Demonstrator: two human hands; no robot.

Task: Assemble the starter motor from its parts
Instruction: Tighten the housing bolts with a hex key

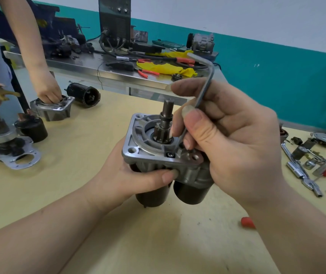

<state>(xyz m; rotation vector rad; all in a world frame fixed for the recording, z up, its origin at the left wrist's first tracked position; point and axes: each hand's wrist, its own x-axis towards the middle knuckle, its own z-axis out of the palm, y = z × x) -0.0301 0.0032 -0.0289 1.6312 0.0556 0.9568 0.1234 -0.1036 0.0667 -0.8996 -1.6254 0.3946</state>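
The starter motor [164, 155] is standing upright around the middle of the wooden table [79, 194], silver flange end up, with its toothed shaft [165, 121] poking straight out the top and the two black cylinders hanging down underneath. The left hand [136, 175] is wrapped around the side of the housing just under the flange, thumb pressed across the front, so it's got a firm hold. The right hand [223, 139] is closed around an L-shaped hex key [201, 91], pinched between thumb and fingers, bent end sticking up above the knuckles. The long end runs down into a small black bolt [170, 154] on the near edge of the flange.

Over at the left edge of the table another person has one hand [47, 89] down in a second silver housing [52, 108], with a black motor can [84, 95] lying on its side just beside it. A black cylinder [32, 127] and a flat metal plate [13, 155] sit nearer the left edge too. Sockets and ratchet bits [306, 169] are scattered along the right edge. A small red thing [247, 222] lies beside the right forearm; can't tell what it is.
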